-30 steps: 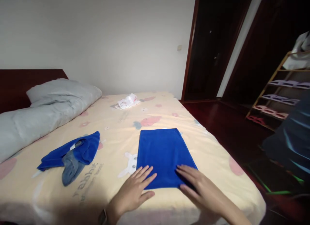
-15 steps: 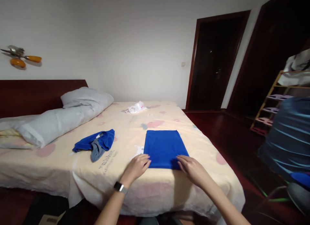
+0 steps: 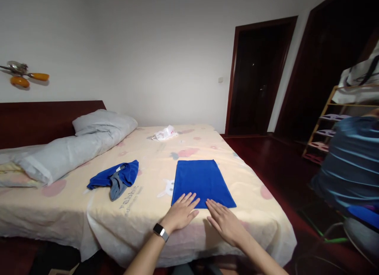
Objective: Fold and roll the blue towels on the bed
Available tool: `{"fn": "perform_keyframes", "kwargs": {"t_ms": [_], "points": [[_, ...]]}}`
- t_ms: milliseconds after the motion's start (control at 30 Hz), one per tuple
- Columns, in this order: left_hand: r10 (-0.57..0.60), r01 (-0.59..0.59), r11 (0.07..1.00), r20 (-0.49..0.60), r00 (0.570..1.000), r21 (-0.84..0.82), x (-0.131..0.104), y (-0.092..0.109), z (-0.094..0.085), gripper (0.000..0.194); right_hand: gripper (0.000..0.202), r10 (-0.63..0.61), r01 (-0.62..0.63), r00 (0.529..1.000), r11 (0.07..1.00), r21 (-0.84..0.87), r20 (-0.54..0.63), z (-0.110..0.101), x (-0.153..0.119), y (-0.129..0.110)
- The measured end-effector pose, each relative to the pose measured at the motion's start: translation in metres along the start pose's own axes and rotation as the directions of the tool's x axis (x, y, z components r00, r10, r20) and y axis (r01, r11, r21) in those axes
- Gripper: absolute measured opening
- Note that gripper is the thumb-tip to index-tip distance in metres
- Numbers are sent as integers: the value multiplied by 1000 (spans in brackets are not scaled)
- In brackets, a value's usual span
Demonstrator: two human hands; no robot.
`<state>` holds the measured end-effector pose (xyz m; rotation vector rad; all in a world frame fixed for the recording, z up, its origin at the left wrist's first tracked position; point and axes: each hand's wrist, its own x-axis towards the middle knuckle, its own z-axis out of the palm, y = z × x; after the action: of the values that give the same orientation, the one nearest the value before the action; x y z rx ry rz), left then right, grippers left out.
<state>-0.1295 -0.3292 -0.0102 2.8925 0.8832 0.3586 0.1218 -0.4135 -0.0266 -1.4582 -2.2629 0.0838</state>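
A blue cloth [image 3: 201, 180] lies flat on the bed [image 3: 154, 168], its near edge close to the bed's front edge. My left hand [image 3: 181, 212], with a watch on the wrist, rests with spread fingers on the cloth's near edge, left of the middle. Beside it, my right hand [image 3: 223, 219] lies flat with its fingertips on the same edge. Neither hand holds anything. Further left on the bed is a crumpled blue and grey cloth [image 3: 118, 178], which no hand touches.
A white crumpled bag [image 3: 165, 133] lies toward the far side of the bed. Grey bedding [image 3: 77, 148] is rolled at the left by the headboard [image 3: 50, 119]. On the right stand a shoe rack [image 3: 322, 130] and a large dark blue bundle [image 3: 352, 160].
Both hands have moved inward along the cloth's near edge and now lie closer together with fingers stretched out. The near corners of the cloth have come into view. The view has shifted slightly.
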Motion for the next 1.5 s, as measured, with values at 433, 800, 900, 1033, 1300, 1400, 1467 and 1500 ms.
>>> {"fn": "perform_keyframes", "kwargs": {"t_ms": [433,800,900,1033,1300,1400,1467,1500], "points": [[-323,289,928,-121,939,-234,-55,-36,-51,36,44,76,-95,990,982,-166,-116,-44,-14,53],[-52,67,997,-384,922,25,-53,-54,-15,25,43,-188,147,976,942,-301,-111,-24,-19,95],[-9,44,996,-402,915,78,-61,-53,-17,25,46,-308,242,945,887,-392,-113,-27,-25,101],[49,-12,994,-363,930,104,-80,-41,-18,27,47,-368,284,920,861,-421,-133,-23,-49,104],[-264,168,940,-323,909,-295,-88,-29,-6,31,39,60,-43,954,997,64,-293,-7,-72,86],[-339,199,898,-326,883,-393,-82,-30,-8,15,29,197,-100,902,961,259,-384,-8,-66,77],[-342,197,893,-328,880,-404,-79,-30,-12,16,29,272,-138,871,935,328,-409,-13,-61,74],[-332,192,898,-326,885,-395,-78,-30,-14,17,30,293,-156,864,929,336,-409,-16,-59,74]]}}
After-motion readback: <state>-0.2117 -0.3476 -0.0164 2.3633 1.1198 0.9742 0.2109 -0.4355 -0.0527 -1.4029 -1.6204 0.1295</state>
